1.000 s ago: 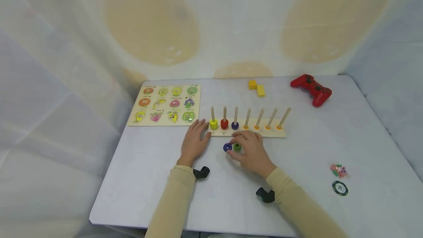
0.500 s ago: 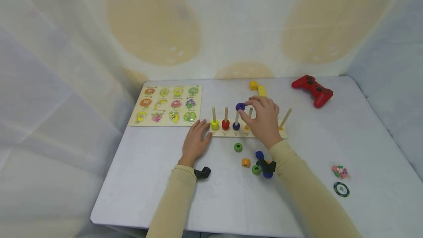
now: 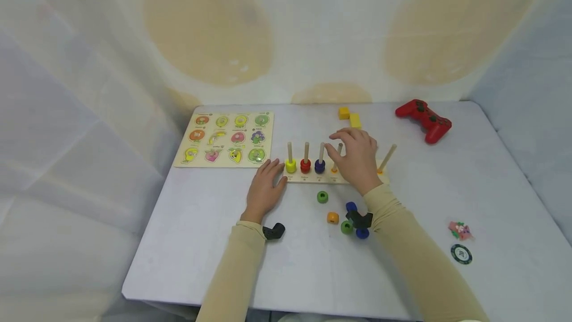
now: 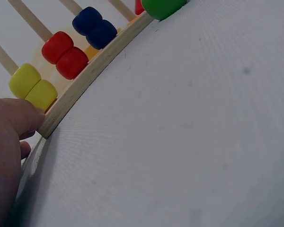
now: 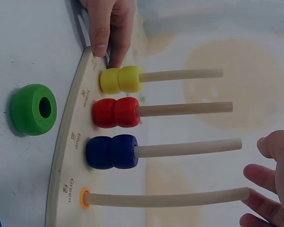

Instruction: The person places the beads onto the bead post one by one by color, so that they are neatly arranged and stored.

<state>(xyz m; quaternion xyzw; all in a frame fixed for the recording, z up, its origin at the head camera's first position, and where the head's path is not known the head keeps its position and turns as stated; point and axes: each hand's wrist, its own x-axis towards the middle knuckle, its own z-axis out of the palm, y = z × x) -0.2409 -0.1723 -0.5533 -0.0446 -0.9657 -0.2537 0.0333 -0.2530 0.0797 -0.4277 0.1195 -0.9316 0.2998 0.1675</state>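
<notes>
A wooden peg board (image 3: pixel 308 178) carries upright pegs. Two yellow beads (image 5: pixel 119 79), two red beads (image 5: pixel 116 112) and two blue beads (image 5: pixel 112 152) are stacked on three pegs; the peg labelled Green (image 5: pixel 170 200) is bare. My left hand (image 3: pixel 264 190) rests on the table with relaxed fingers, its thumb and fingertips at the board's left end beside the yellow beads. Above the board, my right hand (image 3: pixel 357 160) holds nothing, thumb and fingers parted near the tops of the blue and green pegs. In the head view it hides some pegs.
Before the board lie a green bead (image 3: pixel 322 197), an orange bead (image 3: pixel 332 217), another green bead (image 3: pixel 346 227) and blue beads (image 3: pixel 362 233). A fruit puzzle (image 3: pixel 223 139) is at back left. Yellow blocks (image 3: pixel 355 120), a red game controller (image 3: pixel 424 120) and a poker chip (image 3: pixel 461 254) lie around.
My right hand lifted a blue bead from the table to the blue peg and let it go; it now sits on the other blue bead. My left hand has stayed put.
</notes>
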